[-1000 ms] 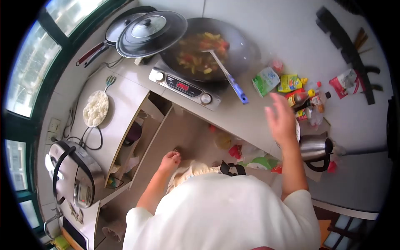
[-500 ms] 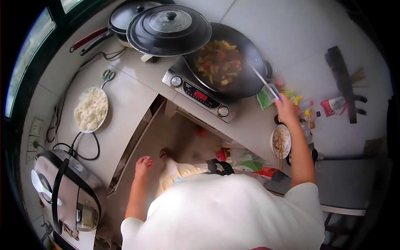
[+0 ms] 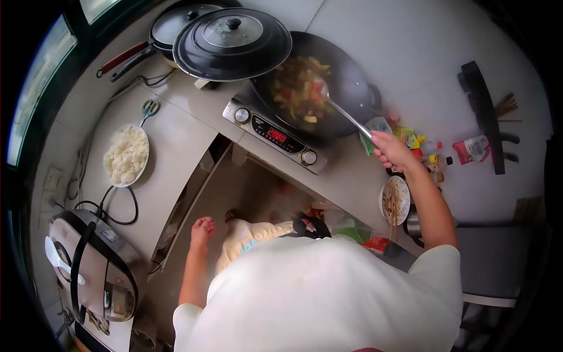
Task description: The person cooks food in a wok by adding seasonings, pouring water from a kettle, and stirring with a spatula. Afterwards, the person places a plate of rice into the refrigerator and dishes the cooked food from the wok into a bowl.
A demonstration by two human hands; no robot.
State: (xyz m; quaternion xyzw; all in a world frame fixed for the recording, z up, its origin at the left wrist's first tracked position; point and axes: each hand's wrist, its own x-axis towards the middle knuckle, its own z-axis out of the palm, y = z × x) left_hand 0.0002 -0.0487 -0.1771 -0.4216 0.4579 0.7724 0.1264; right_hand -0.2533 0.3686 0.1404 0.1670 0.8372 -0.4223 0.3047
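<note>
My right hand is wrapped round the handle of a metal spatula, whose head is among the food in the wok. Chopped yellow-green and red pieces lie in the dark wok. Under the wok, the induction cooker shows lit red digits. My left hand hangs at the left in front of my body, fingers curled, touching nothing visible; whether it holds anything small is hidden.
A large black lid overlaps the wok's left rim, beside a lidded pan. White rice fills a plate near scissors. A rice cooker, chopsticks on a bowl, and bottles surround the work area.
My right hand was empty at first, then took hold of the spatula handle. Since then the spatula has shifted left and its head shows in the food. My left hand has moved left and slightly down.
</note>
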